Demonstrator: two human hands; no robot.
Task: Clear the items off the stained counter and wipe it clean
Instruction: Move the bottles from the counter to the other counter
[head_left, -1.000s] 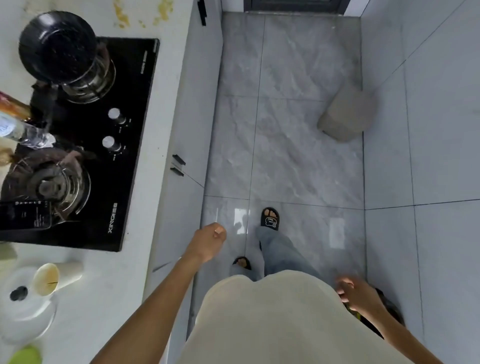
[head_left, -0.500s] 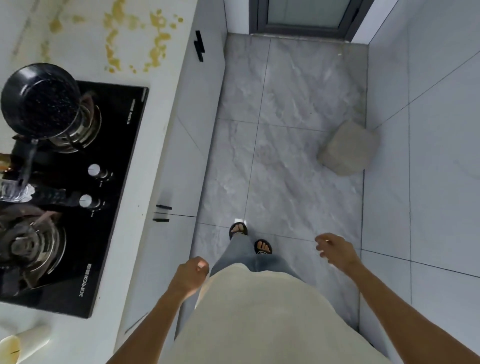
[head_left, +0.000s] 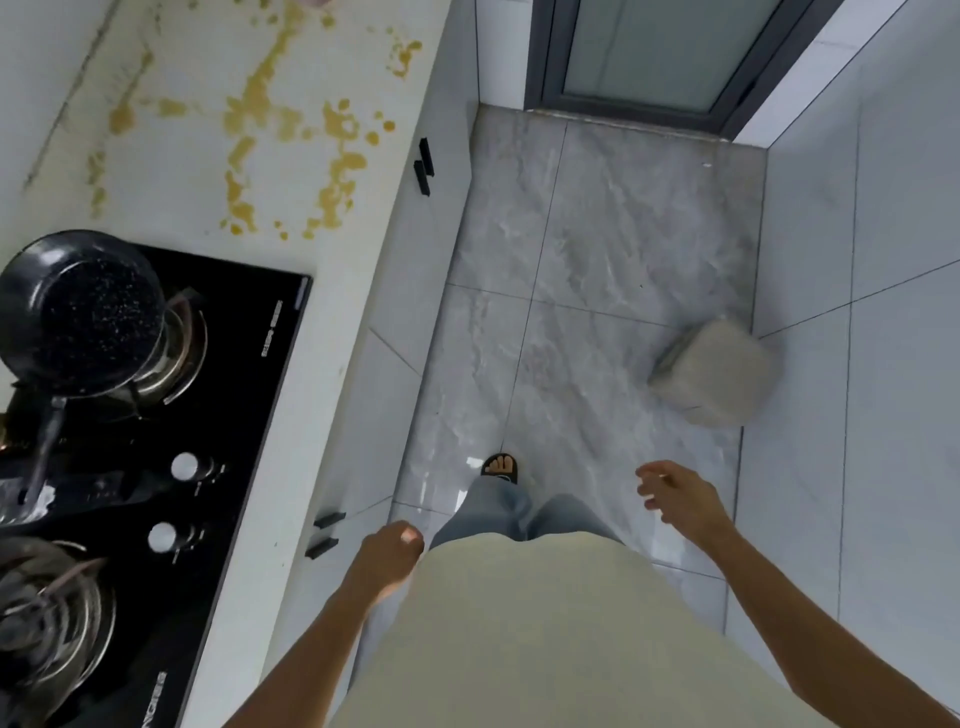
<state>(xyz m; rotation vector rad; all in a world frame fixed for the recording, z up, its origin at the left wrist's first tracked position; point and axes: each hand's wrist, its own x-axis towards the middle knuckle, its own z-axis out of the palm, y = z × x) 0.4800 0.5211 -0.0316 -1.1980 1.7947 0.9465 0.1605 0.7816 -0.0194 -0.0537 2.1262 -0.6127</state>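
The white counter (head_left: 171, 171) runs along the left, and its far stretch is spattered with yellow-orange stains (head_left: 291, 130). No loose items show on the stained part. My left hand (head_left: 389, 558) hangs beside the counter's front edge with fingers loosely curled, holding nothing. My right hand (head_left: 680, 496) floats over the floor at the right, fingers relaxed and spread, also with nothing in it. No cloth is in view.
A black glass hob (head_left: 228, 415) is set into the counter, with a black speckled saucepan (head_left: 78, 317) on the far burner and two knobs. White cabinet fronts with black handles (head_left: 423, 166) line the aisle. A beige stool (head_left: 711, 371) stands by the right wall; a door (head_left: 654, 47) closes the far end.
I have walked forward along the counter; the hob slid toward me and the stained stretch came into view. The cup and lid dropped out of view. My right hand swung forward.
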